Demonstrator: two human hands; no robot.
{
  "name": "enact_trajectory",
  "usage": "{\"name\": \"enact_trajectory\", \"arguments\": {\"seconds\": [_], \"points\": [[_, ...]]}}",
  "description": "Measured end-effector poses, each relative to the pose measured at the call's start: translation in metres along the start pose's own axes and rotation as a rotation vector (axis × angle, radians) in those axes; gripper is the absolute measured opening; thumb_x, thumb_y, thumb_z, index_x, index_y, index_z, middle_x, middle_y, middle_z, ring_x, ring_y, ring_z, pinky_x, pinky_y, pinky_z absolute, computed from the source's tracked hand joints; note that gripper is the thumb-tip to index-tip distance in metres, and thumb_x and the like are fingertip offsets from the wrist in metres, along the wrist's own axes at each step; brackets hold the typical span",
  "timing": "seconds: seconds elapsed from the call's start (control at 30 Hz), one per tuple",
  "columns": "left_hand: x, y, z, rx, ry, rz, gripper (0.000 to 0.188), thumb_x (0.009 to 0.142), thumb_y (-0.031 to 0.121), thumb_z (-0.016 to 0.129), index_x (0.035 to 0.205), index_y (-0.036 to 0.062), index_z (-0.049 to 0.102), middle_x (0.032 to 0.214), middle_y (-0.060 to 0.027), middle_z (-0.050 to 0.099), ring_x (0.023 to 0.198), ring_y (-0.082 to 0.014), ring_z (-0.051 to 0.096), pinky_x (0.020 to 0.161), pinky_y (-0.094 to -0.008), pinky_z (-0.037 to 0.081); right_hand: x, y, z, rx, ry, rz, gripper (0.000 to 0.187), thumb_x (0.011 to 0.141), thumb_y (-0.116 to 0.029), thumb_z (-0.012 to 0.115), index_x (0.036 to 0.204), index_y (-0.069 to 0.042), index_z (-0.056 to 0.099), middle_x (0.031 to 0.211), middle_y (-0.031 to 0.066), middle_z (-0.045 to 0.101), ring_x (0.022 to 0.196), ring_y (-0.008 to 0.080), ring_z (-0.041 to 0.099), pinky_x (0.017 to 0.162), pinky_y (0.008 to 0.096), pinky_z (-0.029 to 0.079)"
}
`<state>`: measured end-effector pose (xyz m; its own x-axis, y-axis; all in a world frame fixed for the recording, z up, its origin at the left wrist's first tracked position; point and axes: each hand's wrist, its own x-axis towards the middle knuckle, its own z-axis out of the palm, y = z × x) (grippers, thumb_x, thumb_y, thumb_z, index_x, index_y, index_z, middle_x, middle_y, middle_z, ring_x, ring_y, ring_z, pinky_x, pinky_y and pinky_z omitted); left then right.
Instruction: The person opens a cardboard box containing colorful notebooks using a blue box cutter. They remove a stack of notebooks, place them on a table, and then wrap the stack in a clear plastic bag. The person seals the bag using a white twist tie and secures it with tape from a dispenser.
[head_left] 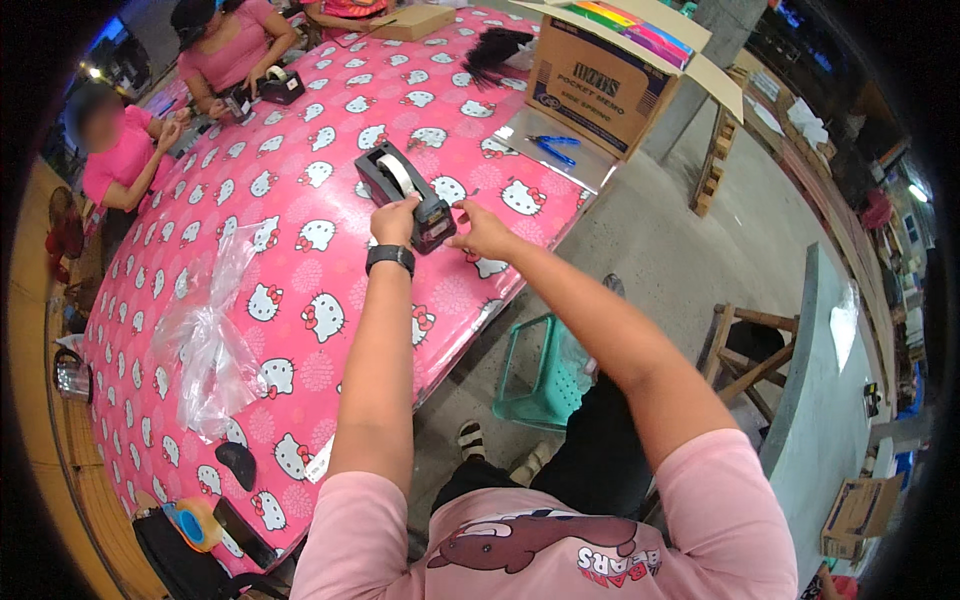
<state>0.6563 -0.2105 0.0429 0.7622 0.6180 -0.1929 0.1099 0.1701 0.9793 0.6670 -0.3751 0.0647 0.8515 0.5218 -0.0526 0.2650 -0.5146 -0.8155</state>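
A black tape dispenser (380, 172) with a roll of whitish tape stands on the pink patterned tabletop in front of me. My left hand (393, 220), with a black watch on its wrist, is closed at the dispenser's near side, its fingertips by the tape path. At the cutter end, my right hand (482, 230) has its thumb and forefinger spread apart, close to the dispenser's corner. I cannot make out any piece of tape between those fingers.
A crumpled clear plastic bag (205, 345) lies at left. Beyond my right hand are blue pliers (553, 148) and an open carton (595, 90) at the table's edge. A green plastic stool (530, 375) stands below. Across the table, co-workers sit near another tape dispenser (281, 86).
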Motion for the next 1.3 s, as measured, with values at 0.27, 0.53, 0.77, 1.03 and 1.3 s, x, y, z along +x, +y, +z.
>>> {"name": "enact_trajectory", "arguments": {"seconds": [0.27,0.53,0.77,1.03,1.3], "points": [[-0.039,0.082,0.005,-0.168,-0.125,0.107,0.012,0.073,0.015,0.060,0.068,0.0043,0.057,0.064,-0.0011,0.053,0.055,-0.0103,0.046,0.052,-0.0264,0.035,0.021,-0.005,0.041,-0.076,0.228,-0.100,0.056,0.055,-0.015,0.076,0.103,-0.004,0.048,0.099,0.0164,0.053,0.092,0.0331,0.052,0.078,0.0386,0.042],[-0.202,0.034,-0.024,-0.734,-0.469,-0.231,0.013,0.087,0.021,0.051,0.085,0.0085,0.052,0.077,-0.0002,0.055,0.071,-0.0099,0.052,0.064,-0.0234,0.041,0.030,0.020,0.032,-0.096,0.352,-0.219,0.026,0.065,-0.009,0.063,0.087,0.000,0.053,0.080,0.0147,0.059,0.075,0.0331,0.057,0.068,0.0367,0.046],[-0.233,-0.036,-0.043,-0.561,-0.301,-0.323,0.014,0.086,0.022,0.052,0.084,0.0087,0.048,0.075,-0.0015,0.054,0.069,-0.0104,0.050,0.062,-0.0226,0.041,-0.030,0.001,0.023,0.613,-0.360,0.475,0.038,0.084,-0.042,0.047,0.080,-0.004,0.055,0.068,0.0057,0.059,0.056,0.0129,0.054,0.048,0.0249,0.043],[-0.210,-0.057,-0.055,-0.693,-0.433,-0.801,0.011,0.085,0.018,0.051,0.091,0.0081,0.050,0.080,-0.0032,0.056,0.068,-0.0105,0.052,0.060,-0.0217,0.042,-0.089,0.024,0.032,0.672,-0.349,0.351,0.017,0.077,-0.021,0.065,0.071,-0.007,0.057,0.067,0.0007,0.059,0.057,0.0070,0.050,0.052,0.0214,0.040],[-0.099,0.011,-0.037,-0.237,-0.232,-0.254,0.020,0.080,0.029,0.061,0.084,0.0086,0.060,0.067,0.0024,0.055,0.052,-0.0062,0.047,0.047,-0.0188,0.038,-0.094,0.015,0.040,0.628,-0.295,0.362,0.016,0.078,-0.018,0.063,0.073,-0.004,0.056,0.065,0.0027,0.059,0.052,0.0085,0.051,0.048,0.0216,0.040]]}}
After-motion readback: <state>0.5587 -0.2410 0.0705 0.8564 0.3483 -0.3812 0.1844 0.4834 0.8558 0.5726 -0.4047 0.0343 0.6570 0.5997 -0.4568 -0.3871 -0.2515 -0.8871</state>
